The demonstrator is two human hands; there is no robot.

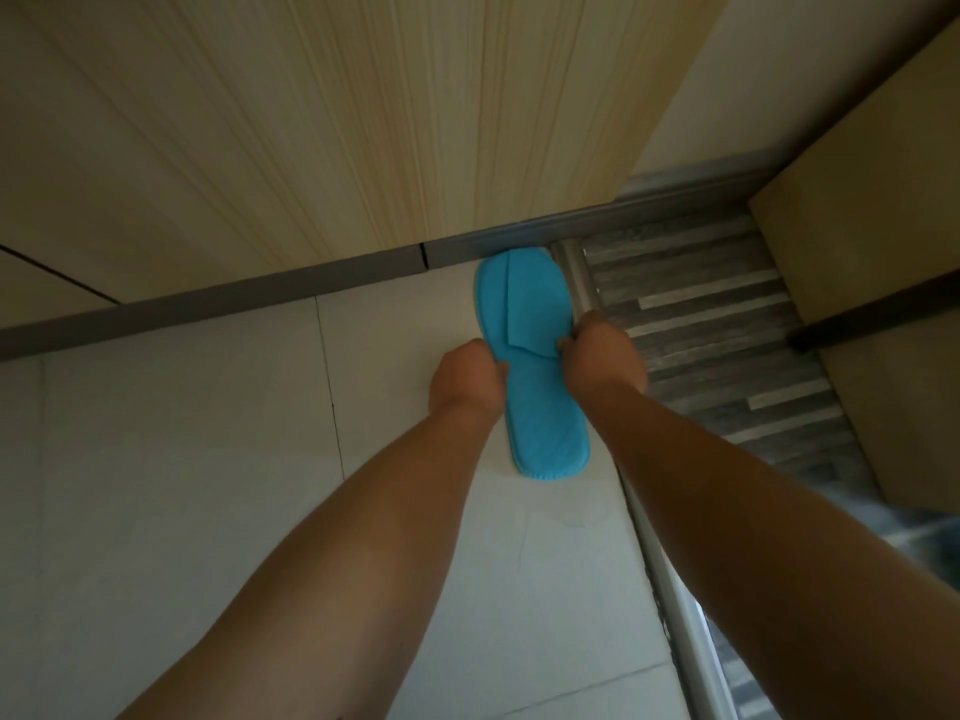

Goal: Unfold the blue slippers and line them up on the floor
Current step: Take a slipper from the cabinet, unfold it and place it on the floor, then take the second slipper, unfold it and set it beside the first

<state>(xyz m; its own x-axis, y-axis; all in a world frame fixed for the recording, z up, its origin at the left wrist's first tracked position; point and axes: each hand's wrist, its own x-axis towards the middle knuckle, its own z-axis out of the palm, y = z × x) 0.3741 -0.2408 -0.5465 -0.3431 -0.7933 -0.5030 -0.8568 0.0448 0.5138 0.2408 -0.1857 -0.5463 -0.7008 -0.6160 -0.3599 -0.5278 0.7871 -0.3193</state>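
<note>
One blue slipper point(530, 366) lies flat on the pale tiled floor, toe toward the grey skirting board and heel toward me. Its upper is pressed flat with a crease down it. My left hand point(465, 379) pinches the slipper's left edge at mid length. On the opposite side my right hand point(605, 353) grips the right edge by the opening of the upper. Only this single slipper is in view.
A light wooden cupboard front point(260, 122) rises behind the slipper above a grey skirting board point(311, 288). A metal threshold strip point(576, 283) runs just right of the slipper, with grey wood-pattern flooring point(727, 345) beyond it. More wooden furniture point(883, 252) stands at the right.
</note>
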